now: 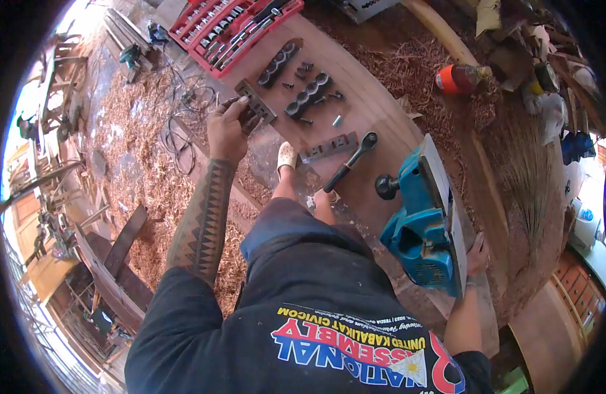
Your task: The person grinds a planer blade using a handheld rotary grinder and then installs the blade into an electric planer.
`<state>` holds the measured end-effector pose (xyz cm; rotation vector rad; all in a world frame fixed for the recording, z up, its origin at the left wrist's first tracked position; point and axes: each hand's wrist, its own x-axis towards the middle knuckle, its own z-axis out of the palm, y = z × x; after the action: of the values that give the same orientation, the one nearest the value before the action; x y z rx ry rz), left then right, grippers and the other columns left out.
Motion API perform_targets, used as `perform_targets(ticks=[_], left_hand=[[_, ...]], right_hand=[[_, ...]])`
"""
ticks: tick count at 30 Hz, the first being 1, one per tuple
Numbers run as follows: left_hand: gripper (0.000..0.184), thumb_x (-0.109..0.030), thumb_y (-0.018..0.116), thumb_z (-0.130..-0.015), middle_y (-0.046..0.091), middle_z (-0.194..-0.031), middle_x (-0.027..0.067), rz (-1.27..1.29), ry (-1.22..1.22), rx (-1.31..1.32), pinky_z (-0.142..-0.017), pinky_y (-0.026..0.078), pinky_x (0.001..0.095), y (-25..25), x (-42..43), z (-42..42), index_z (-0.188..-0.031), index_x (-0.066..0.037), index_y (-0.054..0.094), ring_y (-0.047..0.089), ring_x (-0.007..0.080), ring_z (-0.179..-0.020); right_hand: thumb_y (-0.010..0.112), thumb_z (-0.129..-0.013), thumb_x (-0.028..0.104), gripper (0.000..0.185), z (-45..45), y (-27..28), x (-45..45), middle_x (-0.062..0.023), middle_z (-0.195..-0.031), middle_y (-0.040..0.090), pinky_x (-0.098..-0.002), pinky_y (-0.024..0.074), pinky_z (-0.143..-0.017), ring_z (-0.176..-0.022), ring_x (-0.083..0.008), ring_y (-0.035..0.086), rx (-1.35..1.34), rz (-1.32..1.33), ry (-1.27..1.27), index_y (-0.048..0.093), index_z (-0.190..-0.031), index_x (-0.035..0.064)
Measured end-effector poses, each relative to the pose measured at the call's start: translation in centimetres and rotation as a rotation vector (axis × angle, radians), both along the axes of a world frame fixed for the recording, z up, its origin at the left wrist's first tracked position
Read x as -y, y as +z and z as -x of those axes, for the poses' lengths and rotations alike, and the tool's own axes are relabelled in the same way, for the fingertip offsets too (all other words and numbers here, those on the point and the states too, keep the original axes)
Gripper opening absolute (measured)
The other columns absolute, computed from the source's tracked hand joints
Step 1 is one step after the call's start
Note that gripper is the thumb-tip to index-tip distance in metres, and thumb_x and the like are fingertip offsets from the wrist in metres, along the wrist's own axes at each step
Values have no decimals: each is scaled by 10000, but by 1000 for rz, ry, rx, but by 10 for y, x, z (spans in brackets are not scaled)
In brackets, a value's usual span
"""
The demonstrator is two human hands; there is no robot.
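My left hand (228, 131) is closed on a slotted metal plate (258, 105) at the near edge of a wooden plank (382, 125). My right hand (477, 257) is partly hidden behind a blue power planer (418, 226), which lies on its side; I cannot tell whether the hand grips it. On the plank are two black scalloped bars (309, 95) (278, 64), several dark screws (303, 68) and a small pale cylinder (337, 121). A second slotted metal plate (329, 146) lies beside a ratchet wrench (350, 161) with a black handle.
An open red socket set (232, 29) sits at the plank's far end. A bottle with an orange label (462, 79) lies beyond the plank among wood shavings (408, 59). Cables (178, 141) run across the shavings-strewn floor at left. A stick broom (523, 177) is at right.
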<state>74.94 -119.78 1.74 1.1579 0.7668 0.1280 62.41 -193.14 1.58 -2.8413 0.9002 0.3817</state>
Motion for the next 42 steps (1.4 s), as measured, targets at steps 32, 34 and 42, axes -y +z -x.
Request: perform_targets(ticks=[32,34,42], left_hand=[[212,-216,726,-1078,760,-971,9,210,-554,26,-681,461,256,83,94,74,-1136,-17,766,577,58,-762],[234,-227,739,-1069,779,-999,21,312,-535,105,-680,465,260,116,107,70,-1154,-11,765,582,61,-764],[277,-304,752,-1074,791,-1007,14,566,-709,335,-675,436,238,192,140,61,-1129,-33,759,571,34,-759]], right_hand=[[486,-1104,640,697,5,-14,20,-280,-1344,731,-545,515,-1078,-1262,-491,671,56,71,234,755,-1354,48],[476,-1101,655,704,2,-13,11,-279,-1342,731,-556,513,-1075,-1260,-490,672,30,-15,67,754,-1361,63],[442,-1100,691,726,-4,-11,9,-256,-1303,754,-557,525,-1048,-1239,-465,693,130,-87,-4,770,-1339,90]])
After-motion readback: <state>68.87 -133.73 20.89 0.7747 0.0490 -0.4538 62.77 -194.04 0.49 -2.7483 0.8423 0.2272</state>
